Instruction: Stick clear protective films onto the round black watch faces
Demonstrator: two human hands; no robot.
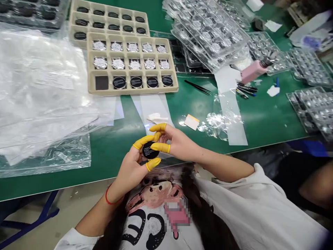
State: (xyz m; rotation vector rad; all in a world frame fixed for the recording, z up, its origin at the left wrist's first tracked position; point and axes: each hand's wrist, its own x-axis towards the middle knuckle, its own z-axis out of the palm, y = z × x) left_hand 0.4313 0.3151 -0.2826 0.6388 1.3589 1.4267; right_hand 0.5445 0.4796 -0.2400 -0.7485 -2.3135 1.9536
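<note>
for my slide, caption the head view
Left hand and right hand in yellow finger cots hold a black disc over a green workbench, near a disc tray.

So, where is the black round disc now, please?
In the head view, the black round disc sits lower centre, held by the left hand in its yellow finger cots, beside the right hand, above the shirt.

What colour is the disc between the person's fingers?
Black with tiny white lettering; the disc shows best in the head view.
</note>
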